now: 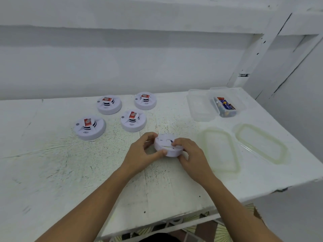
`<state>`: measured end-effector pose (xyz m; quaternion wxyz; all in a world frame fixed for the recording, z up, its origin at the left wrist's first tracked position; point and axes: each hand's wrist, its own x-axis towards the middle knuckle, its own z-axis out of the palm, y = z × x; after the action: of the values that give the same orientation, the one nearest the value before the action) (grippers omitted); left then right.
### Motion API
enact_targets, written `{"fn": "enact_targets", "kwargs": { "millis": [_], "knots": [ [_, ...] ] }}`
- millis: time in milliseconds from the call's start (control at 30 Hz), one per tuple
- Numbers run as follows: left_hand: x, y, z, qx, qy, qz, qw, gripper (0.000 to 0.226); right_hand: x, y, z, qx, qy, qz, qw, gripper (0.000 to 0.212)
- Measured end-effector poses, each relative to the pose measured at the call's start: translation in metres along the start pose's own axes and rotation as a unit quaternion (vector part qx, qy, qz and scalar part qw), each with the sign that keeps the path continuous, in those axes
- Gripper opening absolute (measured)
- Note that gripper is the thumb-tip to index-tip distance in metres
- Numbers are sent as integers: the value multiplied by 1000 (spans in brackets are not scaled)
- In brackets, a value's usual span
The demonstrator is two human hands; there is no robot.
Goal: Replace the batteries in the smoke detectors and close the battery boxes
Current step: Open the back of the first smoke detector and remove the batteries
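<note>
The left grip (143,152) and right grip (190,154) clasp 1 smoke detector (166,139) at a scuffed white table (70,172), white walls (122,67) behind.

Bright, cool, even light across the whole frame, flat and diffuse. Faint shadows only: a thin grey rim beneath the far-left smoke detector (90,128), a pale smudge under the held smoke detector (164,139) at centre. Broad dimmer band across the wall (122,37) in the upper frame. And there, mild sheen along the clear lid (261,143) at right. Soft focus throughout, held smoke detector slightly smeared. Strong wide-angle bending near the edges, edge of the table (244,189) bowing at lower right.
</note>
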<state>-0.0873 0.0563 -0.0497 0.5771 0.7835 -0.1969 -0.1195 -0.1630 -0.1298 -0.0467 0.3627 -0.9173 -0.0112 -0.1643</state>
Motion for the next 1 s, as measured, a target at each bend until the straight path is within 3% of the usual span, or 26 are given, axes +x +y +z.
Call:
{"fn": "enact_targets", "kwargs": {
  "millis": [300, 433, 700, 1000],
  "knots": [
    [-8, -7, -2, 140, -52, 61, 987, 93, -13, -17, -2, -51, -55, 4, 997, 36],
    [1, -10, 0, 198, -64, 54, 977, 110, 2, -26, -14, -66, -98, 17, 993, 19],
    [0, -4, 2, 184, -36, 64, 980, 95, 31, -42, -19, -151, -208, 4, 966, 20],
    [3, -8, 2, 203, -30, 58, 977, 92, 30, -41, -14, -113, -224, 10, 968, 28]
  ]
}}
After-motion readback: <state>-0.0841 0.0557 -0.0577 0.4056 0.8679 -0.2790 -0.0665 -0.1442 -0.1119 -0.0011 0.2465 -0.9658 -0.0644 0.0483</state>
